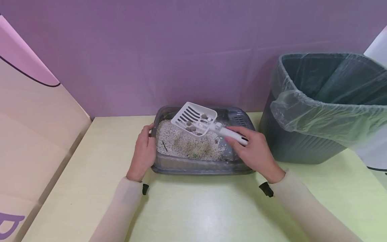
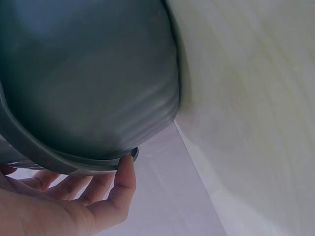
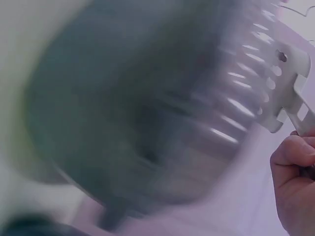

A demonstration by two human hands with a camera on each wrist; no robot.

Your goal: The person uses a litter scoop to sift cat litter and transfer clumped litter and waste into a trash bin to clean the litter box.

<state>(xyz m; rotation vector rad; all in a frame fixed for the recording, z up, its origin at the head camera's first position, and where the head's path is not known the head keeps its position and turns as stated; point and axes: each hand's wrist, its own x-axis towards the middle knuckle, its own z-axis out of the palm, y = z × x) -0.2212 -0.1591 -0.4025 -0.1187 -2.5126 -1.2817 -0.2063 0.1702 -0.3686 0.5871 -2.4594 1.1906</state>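
Observation:
A grey litter box [image 1: 199, 166] full of pale granular litter [image 1: 169, 137] sits on the table. My left hand [image 1: 144, 149] grips its left end; in the left wrist view the fingers [image 2: 125, 182] curl against the rim. My right hand [image 1: 255, 149] holds a white slotted litter scoop [image 1: 229, 133] by the handle, its head raised over the litter. Several brown and grey lumps [image 1: 192, 128] and a few white bits lie on the scoop. In the right wrist view the scoop head [image 3: 290, 64] shows beside the blurred side of the box.
To the right stands a tall grey trash bin [image 1: 296, 144], lined with a clear plastic bag [image 1: 314, 116] folded over its rim. A purple wall [image 1: 187, 60] rises behind the box. A small dark stick [image 1: 164, 146] lies on the litter.

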